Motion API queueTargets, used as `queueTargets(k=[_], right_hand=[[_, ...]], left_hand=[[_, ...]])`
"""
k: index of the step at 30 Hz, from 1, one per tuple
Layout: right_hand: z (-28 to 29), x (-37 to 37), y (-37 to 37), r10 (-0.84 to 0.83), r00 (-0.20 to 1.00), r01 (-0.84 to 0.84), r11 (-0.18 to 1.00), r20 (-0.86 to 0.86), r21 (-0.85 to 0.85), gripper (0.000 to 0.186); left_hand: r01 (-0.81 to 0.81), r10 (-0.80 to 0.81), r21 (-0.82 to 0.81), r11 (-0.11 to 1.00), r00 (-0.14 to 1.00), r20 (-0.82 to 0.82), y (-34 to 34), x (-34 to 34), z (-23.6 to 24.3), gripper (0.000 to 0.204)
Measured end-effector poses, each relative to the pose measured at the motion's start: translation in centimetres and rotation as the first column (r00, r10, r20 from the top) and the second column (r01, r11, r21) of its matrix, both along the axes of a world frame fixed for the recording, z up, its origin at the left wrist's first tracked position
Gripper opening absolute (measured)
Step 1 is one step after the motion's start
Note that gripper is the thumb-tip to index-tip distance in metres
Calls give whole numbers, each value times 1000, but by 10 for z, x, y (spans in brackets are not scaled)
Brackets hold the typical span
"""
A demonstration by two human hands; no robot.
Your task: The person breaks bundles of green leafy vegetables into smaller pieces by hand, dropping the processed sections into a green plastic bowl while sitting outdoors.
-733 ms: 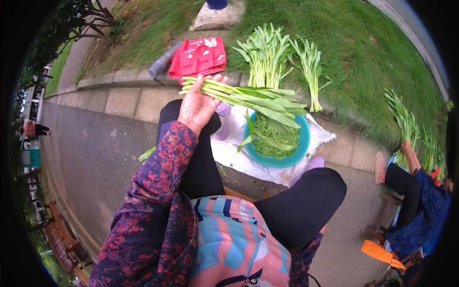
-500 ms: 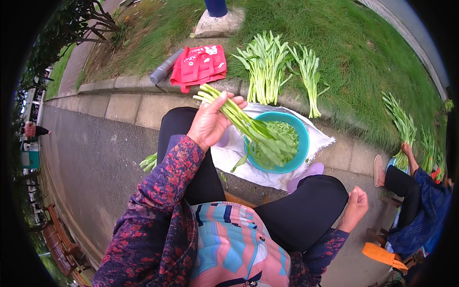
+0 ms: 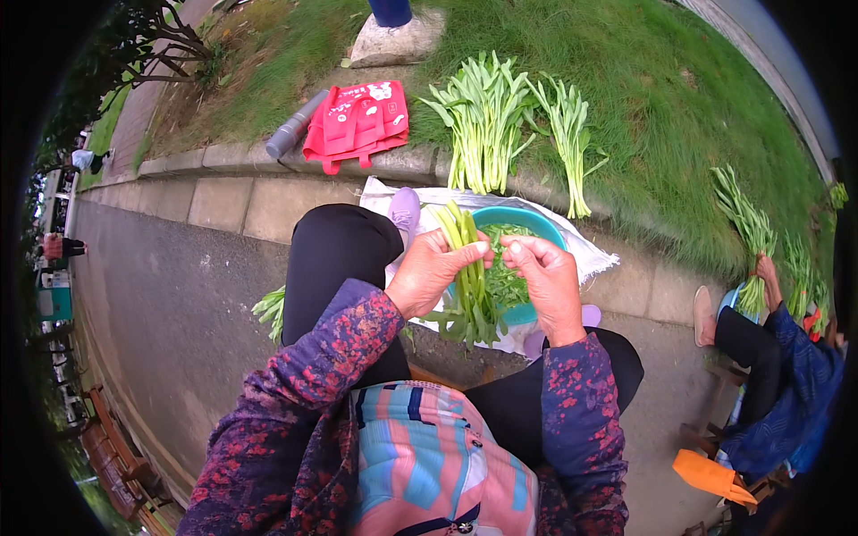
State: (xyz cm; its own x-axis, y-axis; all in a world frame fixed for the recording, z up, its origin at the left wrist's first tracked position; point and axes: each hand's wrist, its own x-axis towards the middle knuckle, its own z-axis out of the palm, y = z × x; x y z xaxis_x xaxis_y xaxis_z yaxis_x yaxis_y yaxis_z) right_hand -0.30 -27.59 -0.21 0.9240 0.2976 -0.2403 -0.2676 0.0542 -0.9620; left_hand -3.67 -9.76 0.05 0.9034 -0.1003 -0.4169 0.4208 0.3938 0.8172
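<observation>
Basin (image 3: 534, 217): teal, cut pieces (image 3: 507, 284) inside, white sheet (image 3: 592, 259) beneath.
Greens (image 3: 471, 295): one bunch, held above the basin's left side.
Hands: left hand (image 3: 431, 272), closed round the greens; right hand (image 3: 550, 288), above the basin's right part, fingers curled, thumb near forefinger, any hold cannot be told.
Large bunch (image 3: 484, 125): beyond the basin.
Small bunch (image 3: 568, 147): beyond the basin, rightward.
Red bag (image 3: 359, 125): beyond the basin, leftward.
Grey cylinder (image 3: 297, 125): farther left of the basin.

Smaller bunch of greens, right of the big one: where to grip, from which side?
Smaller bunch: likely best by its pale stems, from the wearer's side. They narrow together toward the wearer, while the leaves fan out at the far end.
</observation>
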Motion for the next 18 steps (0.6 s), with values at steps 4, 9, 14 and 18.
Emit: queueTargets(k=[4,9,14,18], right_hand=[[0,1,7,60,998,-61,996,24,62,28],[-19,4,1,244,969,-246,967,-34,-65,28],[-17,6,-4,222,932,-175,967,-285,183,32],[-23,5,-4,133,923,-37,965,-362,259,36]], left_hand=[[100,-99,102,990,995,-7,-7,-3,-8,24],[263,-262,14,965,963,-70,-13,-2,-11,25],[400,-431,-215,891,894,-124,-4,6,-8,32],[419,-453,-243,875,885,-106,-1,9,-5,35]])
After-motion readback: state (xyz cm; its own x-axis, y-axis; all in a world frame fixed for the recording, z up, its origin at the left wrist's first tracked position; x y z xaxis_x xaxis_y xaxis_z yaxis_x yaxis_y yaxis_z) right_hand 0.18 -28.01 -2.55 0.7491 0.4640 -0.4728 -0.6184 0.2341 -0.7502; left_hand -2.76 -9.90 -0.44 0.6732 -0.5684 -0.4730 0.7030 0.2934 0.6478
